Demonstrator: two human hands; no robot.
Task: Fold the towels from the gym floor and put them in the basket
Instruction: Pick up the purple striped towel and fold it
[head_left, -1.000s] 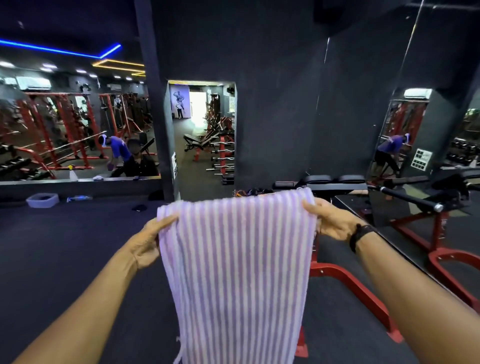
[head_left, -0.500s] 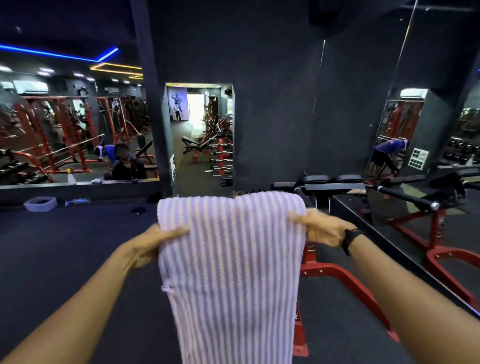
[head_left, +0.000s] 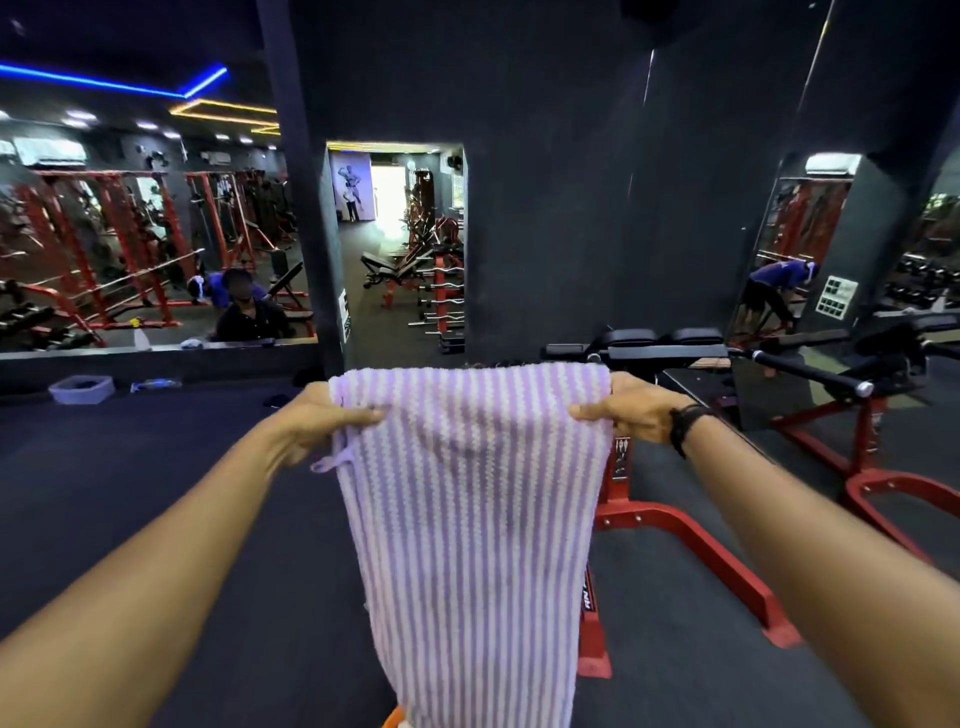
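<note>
Lavender-and-white striped terry towel (head_left: 472, 519) hangs lengthwise at the centre of my view, held up by its top edge and running out of the picture at 6 o'clock. My left hand (head_left: 317, 421) pinches the top left corner, thumb lying across the front of the cloth; my right hand (head_left: 631, 413) pinches the top right corner the same way, with a black wrist strap (head_left: 685, 428) just behind it. The two hands sit level, the towel's width apart.

At 9 o'clock, by the base of the wall, a pale plastic tub (head_left: 81, 388) stands on the floor with something dark inside; I cannot tell what it is. Just beside it lies a small blue object (head_left: 156, 384), too blurred to name. An orange scrap (head_left: 392, 717) peeks out at the bottom edge beside the towel, cut off by the frame. The towel hides part of the red steel bench frame with black pads (head_left: 675, 525) at 3 o'clock.

Dark rubber flooring (head_left: 156, 467) covers the room. Wall mirrors (head_left: 145, 249) at 10 o'clock reflect red racks and a seated person in black, and a doorway (head_left: 397, 249) at 12 o'clock shows more benches and barbells beyond.
</note>
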